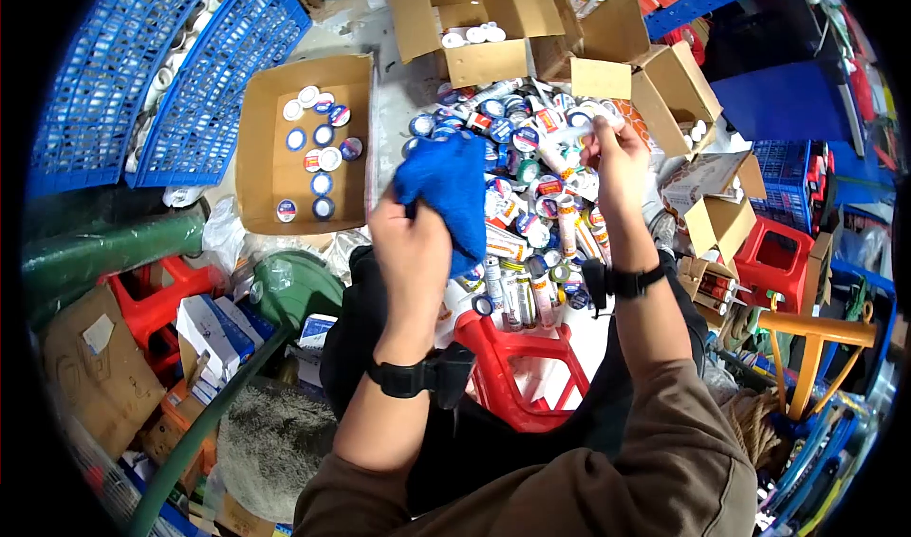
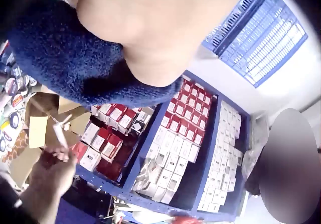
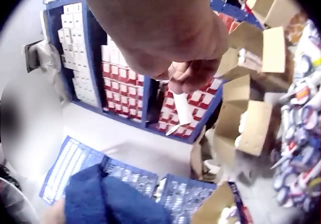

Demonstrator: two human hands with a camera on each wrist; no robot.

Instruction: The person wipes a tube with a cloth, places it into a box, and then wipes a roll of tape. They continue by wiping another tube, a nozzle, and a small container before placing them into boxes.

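Note:
My left hand (image 1: 413,252) grips a bunched blue cloth (image 1: 448,191), which hangs over the left part of the pile. The cloth's fuzzy towelling shows close up in the left wrist view. In my right hand (image 1: 622,162) is a small white cylinder (image 3: 181,108), pinched between thumb and fingers, with a thin pale strip at its far end. That hand is over the pile's right side, apart from the cloth. Beneath both hands lies a heap of labelled tubes and round rolls (image 1: 520,295), mostly white, blue and red.
Left of the heap, a shallow cardboard box (image 1: 261,181) holds several round rolls. Open cartons (image 1: 489,63) with white pieces stand behind it. Blue crates (image 1: 180,82) rise at far left. A red stool (image 1: 474,347) stands between the knees; shelves of red-and-white boxes (image 2: 183,113) stand nearby.

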